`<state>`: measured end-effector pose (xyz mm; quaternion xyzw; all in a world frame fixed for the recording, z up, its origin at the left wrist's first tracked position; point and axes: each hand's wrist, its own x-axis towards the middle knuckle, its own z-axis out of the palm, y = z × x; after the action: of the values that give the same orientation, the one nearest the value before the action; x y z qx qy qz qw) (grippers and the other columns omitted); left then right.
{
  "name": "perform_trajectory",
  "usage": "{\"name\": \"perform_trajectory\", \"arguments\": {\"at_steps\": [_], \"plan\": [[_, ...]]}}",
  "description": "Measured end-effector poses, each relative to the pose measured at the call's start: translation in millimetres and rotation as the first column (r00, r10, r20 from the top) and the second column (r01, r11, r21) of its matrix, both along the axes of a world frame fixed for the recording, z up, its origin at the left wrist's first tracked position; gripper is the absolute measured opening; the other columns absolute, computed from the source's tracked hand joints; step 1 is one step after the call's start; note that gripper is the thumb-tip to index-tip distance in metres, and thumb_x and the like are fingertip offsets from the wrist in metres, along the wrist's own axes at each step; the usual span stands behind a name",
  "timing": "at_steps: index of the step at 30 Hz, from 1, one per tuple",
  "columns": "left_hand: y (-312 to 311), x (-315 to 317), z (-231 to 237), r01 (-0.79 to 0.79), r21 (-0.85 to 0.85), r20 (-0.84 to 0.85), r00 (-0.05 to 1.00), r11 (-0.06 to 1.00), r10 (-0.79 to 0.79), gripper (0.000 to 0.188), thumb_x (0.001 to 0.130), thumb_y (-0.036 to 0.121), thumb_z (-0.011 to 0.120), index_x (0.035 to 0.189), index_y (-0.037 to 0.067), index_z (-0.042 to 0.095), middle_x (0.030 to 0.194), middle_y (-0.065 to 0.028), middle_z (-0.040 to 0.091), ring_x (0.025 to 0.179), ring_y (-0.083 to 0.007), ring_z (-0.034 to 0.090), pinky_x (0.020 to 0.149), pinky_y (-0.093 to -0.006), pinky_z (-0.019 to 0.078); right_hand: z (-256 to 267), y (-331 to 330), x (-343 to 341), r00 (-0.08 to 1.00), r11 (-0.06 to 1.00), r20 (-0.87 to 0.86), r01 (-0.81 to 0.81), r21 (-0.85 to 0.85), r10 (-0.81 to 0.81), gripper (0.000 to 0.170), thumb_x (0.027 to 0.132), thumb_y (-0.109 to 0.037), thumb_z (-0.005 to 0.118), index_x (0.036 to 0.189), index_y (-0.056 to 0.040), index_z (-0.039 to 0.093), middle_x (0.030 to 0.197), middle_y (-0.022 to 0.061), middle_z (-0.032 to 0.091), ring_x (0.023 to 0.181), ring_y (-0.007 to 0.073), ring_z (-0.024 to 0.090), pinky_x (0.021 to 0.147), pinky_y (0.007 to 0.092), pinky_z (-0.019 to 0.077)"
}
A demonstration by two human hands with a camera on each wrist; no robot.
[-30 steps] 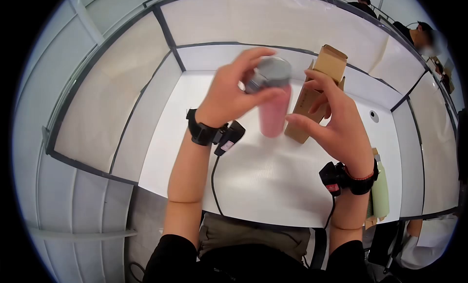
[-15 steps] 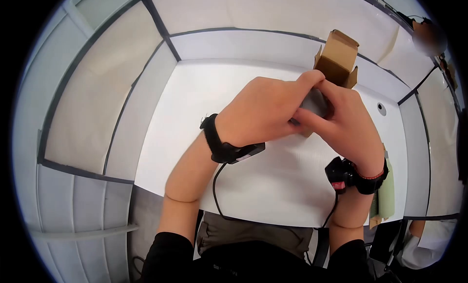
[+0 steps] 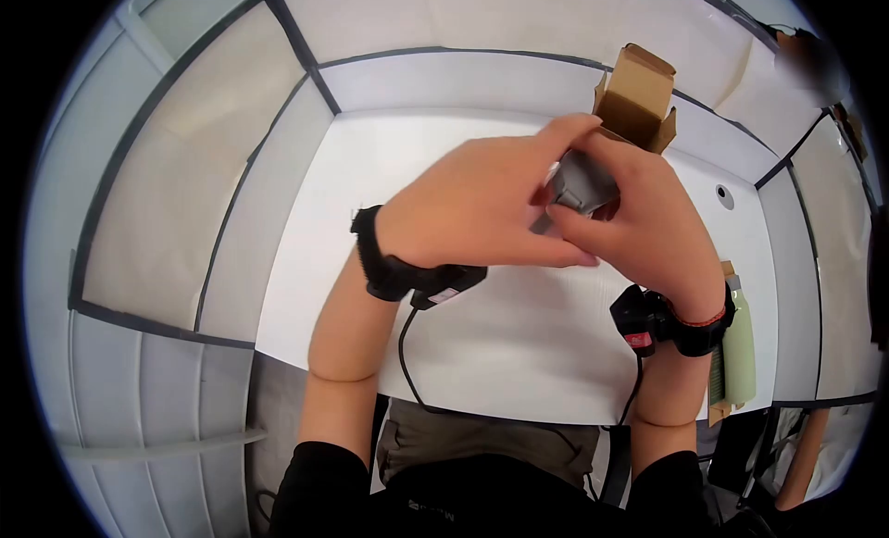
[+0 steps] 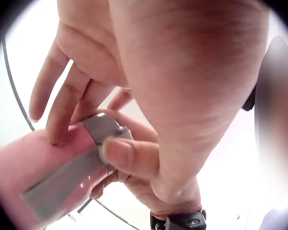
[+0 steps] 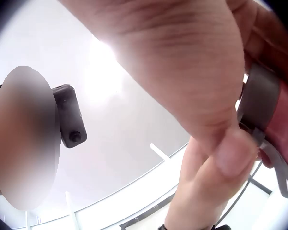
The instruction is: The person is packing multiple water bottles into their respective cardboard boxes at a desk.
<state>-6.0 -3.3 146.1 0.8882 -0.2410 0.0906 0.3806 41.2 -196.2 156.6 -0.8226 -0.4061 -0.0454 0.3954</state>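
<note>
A pink bottle (image 4: 14, 167) with a grey lid (image 3: 583, 181) and a grey strap (image 4: 57, 184) is held tilted between both hands over the white table. My left hand (image 3: 477, 200) curls over the bottle near the lid, its thumb beside the strap in the left wrist view. My right hand (image 3: 639, 200) grips the lid from the other side, thumb in front and fingers behind. In the right wrist view, the grey lid (image 5: 261, 96) lies beside the right thumb, with the strap's end loop (image 5: 284, 179) hanging down. Most of the pink body is hidden by my left hand in the head view.
Behind the hands an upright cardboard box (image 3: 637, 93) stands with its flaps up. At the right edge lies a light green bottle (image 3: 739, 348) beside another piece of cardboard (image 3: 717, 404). Low white walls (image 3: 444, 84) enclose the table. Cables run from both wrist cameras.
Both hands have come together around the top of the bottle. The bottle has gone from upright in my left hand to tilted, with my right hand now on its lid.
</note>
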Motion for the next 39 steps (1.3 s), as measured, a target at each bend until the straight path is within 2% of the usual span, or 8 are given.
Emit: {"name": "perform_trajectory", "arguments": {"at_steps": [7, 11, 12, 16, 21, 26, 34, 39], "plan": [[20.3, 31.4, -20.5, -0.053, -0.283, 0.257, 0.958, 0.958, 0.129, 0.06, 0.085, 0.03, 0.081, 0.133, 0.004, 0.056, 0.104, -0.0077, 0.068, 0.086, -0.0173, 0.061, 0.084, -0.0336, 0.0519, 20.4, -29.7, -3.4, 0.965, 0.951, -0.148, -0.243, -0.19, 0.217, 0.055, 0.071, -0.009, 0.079, 0.123, 0.0008, 0.063, 0.105, 0.0153, 0.069, 0.087, 0.0263, 0.067, 0.083, 0.0332, 0.054], [6.8, 54.5, -55.6, -0.069, -0.244, 0.194, 0.974, 0.967, 0.119, 0.08, 0.084, 0.029, 0.083, 0.147, 0.004, 0.04, 0.14, -0.0179, 0.054, 0.129, -0.0272, 0.054, 0.104, -0.0398, 0.046, 34.0, -53.7, -8.5, 0.942, 0.916, -0.049, -0.334, -0.223, 0.332, 0.058, 0.066, -0.009, 0.082, 0.12, -0.0001, 0.064, 0.108, 0.0157, 0.07, 0.096, 0.0304, 0.07, 0.087, 0.0358, 0.0539], [4.2, 61.2, -60.1, -0.041, -0.222, 0.063, 0.996, 0.974, 0.056, 0.104, 0.079, 0.032, 0.088, 0.156, 0.005, 0.023, 0.153, -0.0232, 0.04, 0.146, -0.0323, 0.038, 0.115, -0.0439, 0.0368, 36.2, -59.4, -7.3, 0.925, 0.902, -0.044, -0.378, -0.21, 0.377, 0.06, 0.065, -0.009, 0.084, 0.12, 0.0007, 0.063, 0.109, 0.0169, 0.07, 0.098, 0.0328, 0.07, 0.088, 0.0367, 0.0541], [-16.1, 86.5, -96.3, 0.064, -0.304, -0.007, 0.998, 0.951, -0.069, 0.13, 0.068, 0.041, 0.094, 0.158, 0.001, 0.008, 0.154, -0.0256, 0.038, 0.147, -0.0366, 0.036, 0.119, -0.0452, 0.0326, 46.1, -68.5, -10.3, 0.885, 0.871, -0.006, -0.459, -0.173, 0.465, 0.061, 0.065, -0.011, 0.084, 0.122, 0.0017, 0.063, 0.108, 0.0175, 0.07, 0.095, 0.0341, 0.07, 0.084, 0.0372, 0.0548], [-36.7, 91.5, -104.4, 0.157, -0.559, -0.161, 0.943, 0.814, -0.293, 0.112, 0.072, 0.027, 0.091, 0.156, 0.005, 0.021, 0.151, -0.0168, 0.045, 0.142, -0.0299, 0.043, 0.117, -0.0429, 0.0344, 48.2, -71.7, -7.9, 0.866, 0.862, 0.038, -0.491, -0.129, 0.499, 0.061, 0.066, -0.015, 0.083, 0.122, 0.0016, 0.063, 0.105, 0.017, 0.071, 0.091, 0.0345, 0.07, 0.08, 0.036, 0.0545], [-20.1, 86.1, -91.8, 0.058, -0.337, -0.005, 0.998, 0.94, -0.063, 0.094, 0.07, 0.022, 0.092, 0.146, 0.002, 0.04, 0.138, -0.0186, 0.054, 0.13, -0.0311, 0.052, 0.11, -0.0398, 0.0415, 52.3, -94.0, -22.0, 0.946, 0.949, 0.115, -0.31, 0.055, 0.303, 0.071, 0.051, -0.018, 0.079, 0.115, 0.009, 0.064, 0.111, 0.0221, 0.07, 0.104, 0.031, 0.069, 0.094, 0.0368, 0.0498], [33.4, 49.6, -31.2, -0.145, -0.069, -0.104, 0.985, 0.987, 0.137, 0.074, 0.075, 0.016, 0.086, 0.138, 0.002, 0.049, 0.124, -0.017, 0.063, 0.117, -0.0302, 0.061, 0.099, -0.038, 0.0493, 49.7, -154.5, -30.6, 0.972, 0.958, 0.214, 0.036, 0.284, -0.1, 0.09, 0.078, -0.055, 0.076, 0.136, 0.0093, 0.05, 0.125, 0.0257, 0.063, 0.115, 0.0318, 0.064, 0.1, 0.039, 0.0481], [41.9, 35.4, -26.2, -0.087, -0.041, -0.202, 0.976, 0.995, 0.077, 0.077, 0.073, 0.013, 0.086, 0.141, 0.004, 0.05, 0.128, -0.013, 0.061, 0.121, -0.0244, 0.058, 0.104, -0.0364, 0.0455, 45.5, -160.3, -23.8, 0.948, 0.945, 0.259, 0.101, 0.311, -0.187, 0.083, 0.081, -0.052, 0.073, 0.137, 0.0067, 0.053, 0.122, 0.0228, 0.066, 0.114, 0.031, 0.066, 0.102, 0.0396, 0.0482]]}}
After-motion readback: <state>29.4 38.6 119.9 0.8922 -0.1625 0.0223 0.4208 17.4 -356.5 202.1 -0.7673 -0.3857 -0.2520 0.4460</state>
